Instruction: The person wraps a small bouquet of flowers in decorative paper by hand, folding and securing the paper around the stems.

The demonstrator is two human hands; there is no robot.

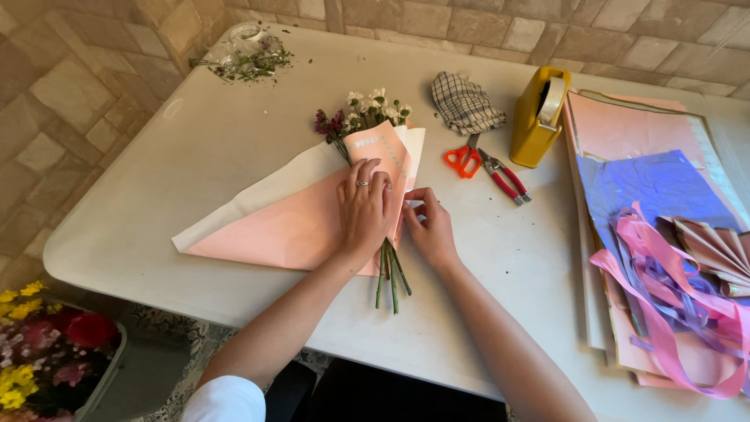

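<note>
A small bunch of white and purple flowers (361, 114) lies on pink and white wrapping paper (266, 217) spread on the white table (156, 156). Green stems (391, 277) stick out below the paper. My left hand (362, 211), a ring on one finger, presses flat on the folded pink flap over the stems. My right hand (430, 227) pinches the flap's right edge beside the stems. The flower heads show above the fold.
Orange-handled scissors (464, 159), red pruners (506, 178), a checked cloth (466, 103) and a yellow tape dispenser (537, 117) lie behind my hands. Stacked coloured paper sheets (648, 180) and pink ribbons (664, 312) fill the right. Plant trimmings (248, 61) sit far left; a flower bucket (47, 352) stands below.
</note>
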